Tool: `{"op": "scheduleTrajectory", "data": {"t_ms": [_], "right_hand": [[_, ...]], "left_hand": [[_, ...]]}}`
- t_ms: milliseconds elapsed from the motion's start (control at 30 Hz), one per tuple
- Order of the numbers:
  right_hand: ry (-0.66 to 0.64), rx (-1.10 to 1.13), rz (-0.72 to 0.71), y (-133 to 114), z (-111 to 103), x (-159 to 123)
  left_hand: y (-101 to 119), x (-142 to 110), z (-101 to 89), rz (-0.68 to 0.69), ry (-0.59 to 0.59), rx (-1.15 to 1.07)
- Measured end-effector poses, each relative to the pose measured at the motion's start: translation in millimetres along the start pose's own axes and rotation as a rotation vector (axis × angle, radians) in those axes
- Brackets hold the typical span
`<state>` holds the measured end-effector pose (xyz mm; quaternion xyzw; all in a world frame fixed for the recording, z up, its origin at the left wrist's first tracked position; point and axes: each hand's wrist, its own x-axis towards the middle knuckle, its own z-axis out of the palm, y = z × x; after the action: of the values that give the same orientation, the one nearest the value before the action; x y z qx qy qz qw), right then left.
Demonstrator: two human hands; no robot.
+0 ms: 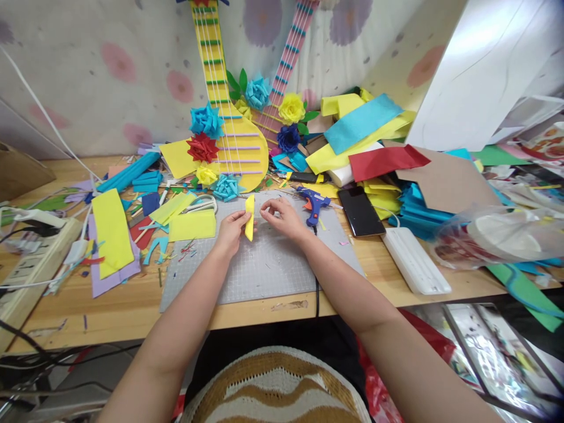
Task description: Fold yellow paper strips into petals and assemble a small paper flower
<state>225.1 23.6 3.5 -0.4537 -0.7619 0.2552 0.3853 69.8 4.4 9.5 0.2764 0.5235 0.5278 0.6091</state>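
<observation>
My left hand [231,232] is closed, pinching a narrow yellow paper piece [249,218] upright between thumb and fingers; it looks folded or curled. Just to its right, my right hand [280,217] hovers with bent fingers slightly apart, and I see nothing in it. Both hands are above a grey cutting mat [264,276]. A blue glue gun [314,204] lies on the mat to the right of my right hand. Left of my left hand are yellow paper sheets [192,225] and white-handled scissors [200,204].
Behind the mat stands a yellow paper guitar [240,147] with paper flowers; a pink one [282,88] leans beside it. A black phone [361,211], a white power bank-like box [416,261] and coloured paper piles [365,126] lie right. A power strip [33,264] is at left.
</observation>
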Motion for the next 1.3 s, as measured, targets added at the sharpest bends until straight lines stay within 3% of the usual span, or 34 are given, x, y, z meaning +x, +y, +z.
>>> {"op": "scheduleTrajectory", "data": {"t_ms": [367,600,900,1133,1300], "right_hand": [[-0.101,0.086,-0.001,1.6,4.3,-0.5],[-0.066,0.062,0.040,-6.7,3.0,-1.9],[-0.035,0.015,-0.012,-7.1,2.5,-2.5],[-0.048,0.010,-0.005,-3.6,4.4,-2.2],[-0.070,-0.010,-0.010,-3.7,4.2,-2.7]], "left_hand": [[7.0,1.3,-4.4,-0.098,-0.075,-0.057],[3.6,1.2,-2.8,-0.058,-0.055,-0.008],[7.5,1.2,-5.0,-0.105,-0.108,0.019],[1.3,3.1,-6.7,-0.043,-0.128,0.088],[-1.1,0.8,-2.7,0.027,-0.073,0.161]]}}
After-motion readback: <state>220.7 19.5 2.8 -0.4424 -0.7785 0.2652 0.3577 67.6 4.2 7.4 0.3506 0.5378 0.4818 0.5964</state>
